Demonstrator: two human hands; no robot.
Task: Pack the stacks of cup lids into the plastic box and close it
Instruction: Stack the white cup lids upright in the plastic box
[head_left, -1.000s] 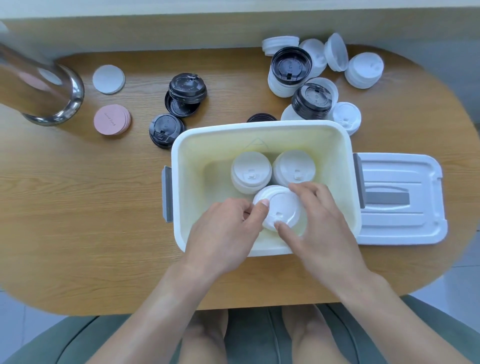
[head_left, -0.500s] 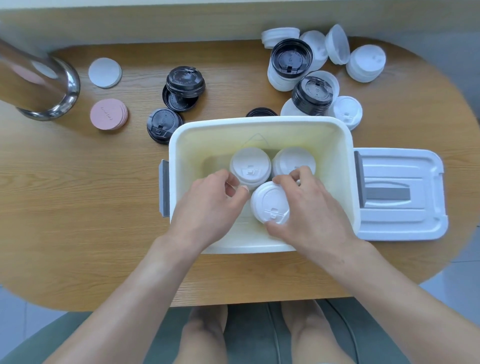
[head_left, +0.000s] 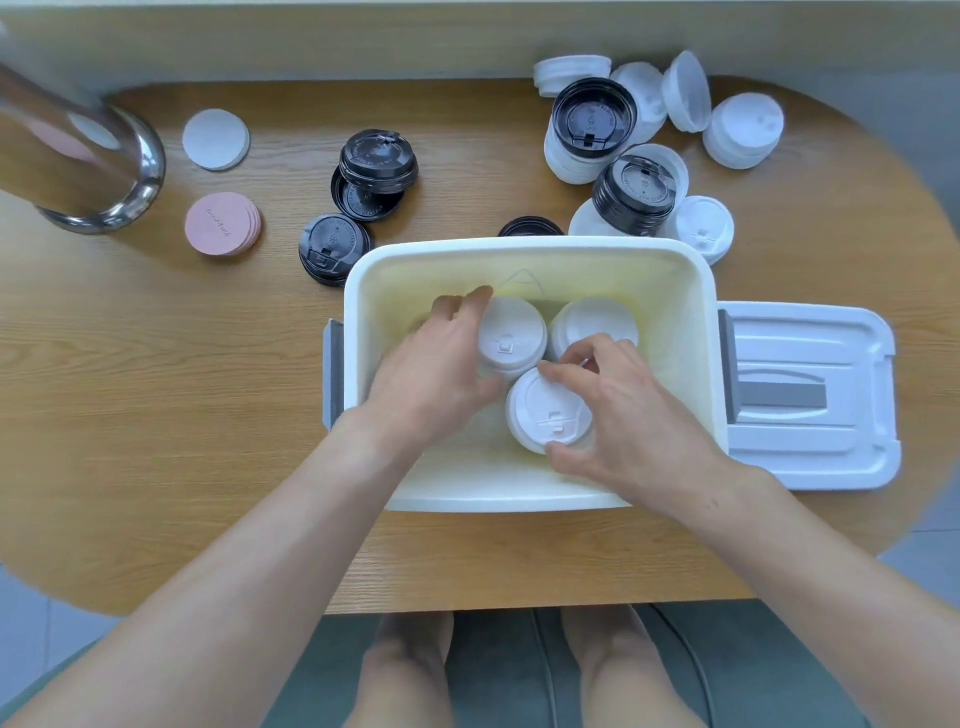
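Observation:
An open white plastic box (head_left: 524, 249) sits mid-table with three white lid stacks inside. My left hand (head_left: 436, 374) grips the back-left stack (head_left: 514, 332) with fingers curled round its left side. My right hand (head_left: 623, 415) holds the front stack (head_left: 545, 410) between thumb and fingers. The back-right stack (head_left: 592, 322) stands free, partly hidden by my right fingers. The box's white lid (head_left: 810, 395) lies flat to the right of the box.
Black lid stacks (head_left: 376, 166) lie left behind the box. Mixed black and white lid stacks (head_left: 634, 192) crowd the back right. Pink coasters (head_left: 221, 223), a white disc (head_left: 215, 139) and a steel container (head_left: 78, 156) stand at the back left.
My left hand has let go of the front stack and moved back to the back-left stack. My right hand has kept hold of the front stack.

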